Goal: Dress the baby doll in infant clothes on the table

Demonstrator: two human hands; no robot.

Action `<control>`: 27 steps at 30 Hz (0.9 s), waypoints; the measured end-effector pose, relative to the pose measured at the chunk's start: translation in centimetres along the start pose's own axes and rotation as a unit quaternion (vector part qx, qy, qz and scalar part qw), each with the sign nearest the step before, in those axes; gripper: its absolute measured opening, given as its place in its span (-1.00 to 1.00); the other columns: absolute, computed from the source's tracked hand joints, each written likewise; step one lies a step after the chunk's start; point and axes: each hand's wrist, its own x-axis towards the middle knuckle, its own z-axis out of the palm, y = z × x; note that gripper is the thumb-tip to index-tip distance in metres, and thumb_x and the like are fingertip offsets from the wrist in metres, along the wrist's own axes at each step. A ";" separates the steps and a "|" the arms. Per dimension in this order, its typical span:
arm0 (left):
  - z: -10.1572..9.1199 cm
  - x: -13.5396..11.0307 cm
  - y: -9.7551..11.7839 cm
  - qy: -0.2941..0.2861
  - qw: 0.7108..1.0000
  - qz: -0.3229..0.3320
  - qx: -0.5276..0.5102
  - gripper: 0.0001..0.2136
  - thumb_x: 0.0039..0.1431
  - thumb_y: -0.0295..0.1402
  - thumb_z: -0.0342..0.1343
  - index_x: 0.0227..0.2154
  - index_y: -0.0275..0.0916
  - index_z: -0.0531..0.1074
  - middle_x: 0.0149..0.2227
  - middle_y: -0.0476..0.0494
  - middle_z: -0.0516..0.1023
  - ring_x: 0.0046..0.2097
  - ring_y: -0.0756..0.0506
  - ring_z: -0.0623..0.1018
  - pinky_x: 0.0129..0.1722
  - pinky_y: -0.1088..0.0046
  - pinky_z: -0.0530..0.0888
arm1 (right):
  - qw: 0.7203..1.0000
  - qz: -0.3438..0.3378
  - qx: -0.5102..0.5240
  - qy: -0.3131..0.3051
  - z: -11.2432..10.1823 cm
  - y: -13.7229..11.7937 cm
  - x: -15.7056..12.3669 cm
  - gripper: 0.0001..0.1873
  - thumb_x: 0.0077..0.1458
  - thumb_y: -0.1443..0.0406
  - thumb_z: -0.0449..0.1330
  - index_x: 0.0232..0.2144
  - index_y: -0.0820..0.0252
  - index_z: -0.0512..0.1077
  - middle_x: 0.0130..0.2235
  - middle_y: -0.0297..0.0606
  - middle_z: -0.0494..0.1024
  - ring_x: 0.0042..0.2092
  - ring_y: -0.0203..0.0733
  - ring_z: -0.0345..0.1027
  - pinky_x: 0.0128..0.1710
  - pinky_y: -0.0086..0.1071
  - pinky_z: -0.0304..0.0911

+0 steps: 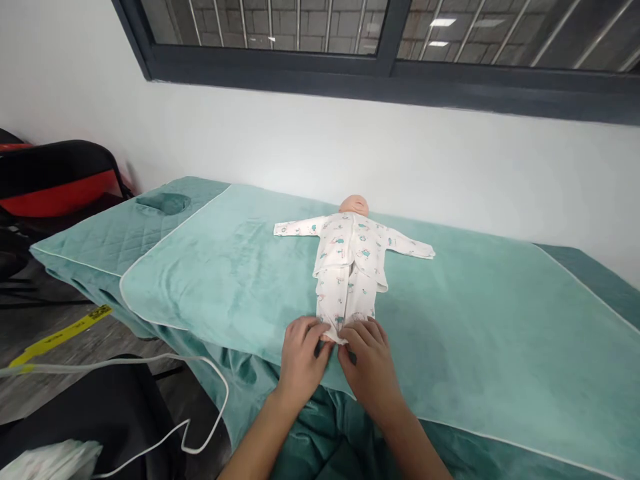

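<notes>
A baby doll (354,205) lies on its back on the green bed, head toward the wall. It wears a white printed top (350,241) with both sleeves spread out sideways. White printed baby trousers (332,293) cover its legs. At the trouser hems, my left hand (303,353) pinches the cloth of the leg on the left. My right hand (367,353) has its fingers closed on the hem of the other leg, close beside the left. The doll's feet are mostly hidden by my hands and the cloth.
The bed's green cover (210,267) stretches to both sides, with a face hole (164,203) at the left end. A black chair (115,413) with a white cable (200,360) stands at lower left. Behind the bed is a white wall (240,140) below a window.
</notes>
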 end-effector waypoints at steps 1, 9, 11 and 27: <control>-0.1 0.0 0.1 0.007 1.000 0.003 -0.001 -0.82 0.19 -0.45 0.10 -0.15 -0.15 0.44 -0.18 -0.16 0.48 -0.11 -0.13 0.50 -0.10 0.25 0.47 | 1.000 -0.001 0.005 0.002 0.0 0.0 -0.2 -0.78 0.08 0.50 0.08 -0.29 0.07 0.36 -0.23 -0.29 0.52 -0.10 -0.07 0.32 0.12 -0.02 0.14; -0.1 0.1 0.5 0.024 1.000 0.013 -0.013 -0.79 0.15 -0.56 0.03 -0.19 -0.18 0.39 -0.21 -0.14 0.39 -0.17 -0.08 0.49 -0.20 0.37 0.52 | 0.998 0.019 0.047 -0.033 0.3 -1.0 -0.1 -0.75 0.11 0.50 0.07 -0.23 0.08 0.35 -0.18 -0.28 0.49 -0.05 -0.10 0.31 0.19 0.04 0.11; -0.2 -0.1 0.4 0.018 1.000 0.010 -0.017 -0.80 0.18 -0.55 0.01 -0.18 -0.17 0.38 -0.22 -0.14 0.39 -0.20 -0.07 0.50 -0.22 0.40 0.53 | 0.998 0.026 0.050 -0.040 0.4 -1.3 -0.2 -0.74 0.12 0.49 0.07 -0.20 0.06 0.35 -0.16 -0.28 0.48 -0.03 -0.08 0.32 0.24 0.10 0.05; 0.2 0.3 2.8 -0.065 0.991 0.094 0.073 -0.69 0.17 -0.44 0.13 -0.02 -0.12 0.38 -0.04 -0.20 0.54 0.08 -0.26 0.46 0.17 -0.10 0.30 | 0.976 0.166 0.131 0.047 -0.3 1.7 -4.1 -0.93 0.24 0.34 0.03 -0.24 0.08 0.30 -0.28 -0.26 0.44 -0.27 -0.18 0.37 -0.28 -0.31 0.35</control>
